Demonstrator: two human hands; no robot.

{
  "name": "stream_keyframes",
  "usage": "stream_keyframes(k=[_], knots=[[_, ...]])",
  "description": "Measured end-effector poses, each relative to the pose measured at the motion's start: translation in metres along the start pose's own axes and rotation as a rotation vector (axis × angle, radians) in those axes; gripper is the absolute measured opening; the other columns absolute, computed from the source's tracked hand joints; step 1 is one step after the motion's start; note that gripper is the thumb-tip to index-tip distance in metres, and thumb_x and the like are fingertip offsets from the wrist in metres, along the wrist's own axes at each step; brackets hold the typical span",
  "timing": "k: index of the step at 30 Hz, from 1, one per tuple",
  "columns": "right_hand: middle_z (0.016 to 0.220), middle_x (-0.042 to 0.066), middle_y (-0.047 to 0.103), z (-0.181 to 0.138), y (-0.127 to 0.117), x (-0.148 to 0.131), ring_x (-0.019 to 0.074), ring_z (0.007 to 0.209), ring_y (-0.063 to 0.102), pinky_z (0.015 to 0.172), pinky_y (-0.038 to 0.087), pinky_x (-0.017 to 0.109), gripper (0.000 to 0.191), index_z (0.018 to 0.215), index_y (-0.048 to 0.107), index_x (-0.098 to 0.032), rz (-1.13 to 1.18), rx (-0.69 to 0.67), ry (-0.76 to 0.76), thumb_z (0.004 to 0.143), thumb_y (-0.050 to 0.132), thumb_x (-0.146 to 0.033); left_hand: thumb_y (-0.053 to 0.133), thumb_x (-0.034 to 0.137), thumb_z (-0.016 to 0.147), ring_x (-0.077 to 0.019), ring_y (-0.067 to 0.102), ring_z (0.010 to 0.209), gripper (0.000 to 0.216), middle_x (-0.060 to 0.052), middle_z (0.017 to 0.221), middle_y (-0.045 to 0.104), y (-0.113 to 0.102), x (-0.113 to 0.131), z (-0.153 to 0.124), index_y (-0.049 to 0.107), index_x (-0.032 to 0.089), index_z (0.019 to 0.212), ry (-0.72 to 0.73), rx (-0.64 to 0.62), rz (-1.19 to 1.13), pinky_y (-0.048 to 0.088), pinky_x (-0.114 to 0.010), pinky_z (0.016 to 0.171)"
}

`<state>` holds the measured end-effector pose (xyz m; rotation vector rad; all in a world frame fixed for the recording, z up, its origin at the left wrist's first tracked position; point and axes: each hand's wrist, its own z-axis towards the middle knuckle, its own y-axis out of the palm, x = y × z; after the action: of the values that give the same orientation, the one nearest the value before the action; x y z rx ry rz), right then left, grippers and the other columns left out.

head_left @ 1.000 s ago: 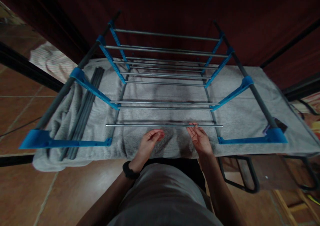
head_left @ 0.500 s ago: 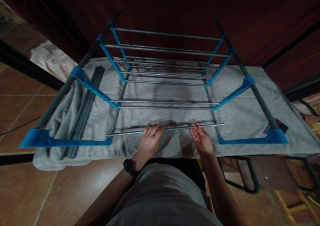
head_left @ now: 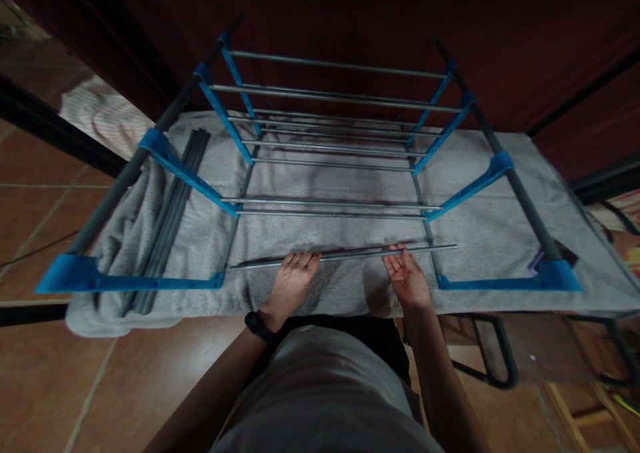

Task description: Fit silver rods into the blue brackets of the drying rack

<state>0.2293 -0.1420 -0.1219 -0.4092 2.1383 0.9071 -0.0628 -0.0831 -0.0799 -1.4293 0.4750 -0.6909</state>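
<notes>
A loose grey metal rod (head_left: 350,255) lies crosswise in front of me, just above a grey towel (head_left: 500,233). My left hand (head_left: 291,283) grips it left of its middle with fingers curled over it. My right hand (head_left: 409,278) holds it further right, fingers bent around it. The rod tilts slightly, its right end higher. It sits between the two front blue plastic brackets (head_left: 125,281) of a rack frame (head_left: 330,126) with grey rods and dark side poles, lying on the towel.
A bundle of dark spare poles (head_left: 170,206) lies on the towel's left side. A small dark object (head_left: 563,249) rests by the right front bracket. Brown tiled floor to the left, black metal legs (head_left: 490,353) and wooden slats lower right.
My left hand came forward and closed on the rod, joining the right. The rod then shifted to the right and tilted, its left end leaving the left bracket.
</notes>
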Motion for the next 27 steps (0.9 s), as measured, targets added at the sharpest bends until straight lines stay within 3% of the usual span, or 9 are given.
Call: stream_keyframes(k=[12, 27], knots=[[0.101, 0.001, 0.080, -0.006, 0.009, 0.015, 0.0168, 0.103, 0.075, 0.106, 0.055, 0.038, 0.017, 0.101, 0.075, -0.028, -0.027, -0.110, 0.028, 0.083, 0.077, -0.027, 0.048, 0.004, 0.094, -0.0267, 0.069, 0.104, 0.043, -0.013, 0.114, 0.075, 0.007, 0.001, 0.002, 0.066, 0.014, 0.132, 0.044, 0.035, 0.009, 0.050, -0.040, 0.096], [0.099, 0.001, 0.080, -0.004, 0.003, 0.023, 0.0186, 0.105, 0.075, 0.103, 0.057, 0.042, 0.017, 0.096, 0.075, -0.029, -0.016, -0.078, 0.023, 0.080, 0.080, -0.023, 0.047, 0.005, 0.094, -0.0270, 0.068, 0.106, 0.045, -0.012, 0.117, 0.074, 0.018, -0.004, -0.002, 0.065, 0.016, 0.134, 0.019, 0.015, -0.021, 0.049, -0.042, 0.100]])
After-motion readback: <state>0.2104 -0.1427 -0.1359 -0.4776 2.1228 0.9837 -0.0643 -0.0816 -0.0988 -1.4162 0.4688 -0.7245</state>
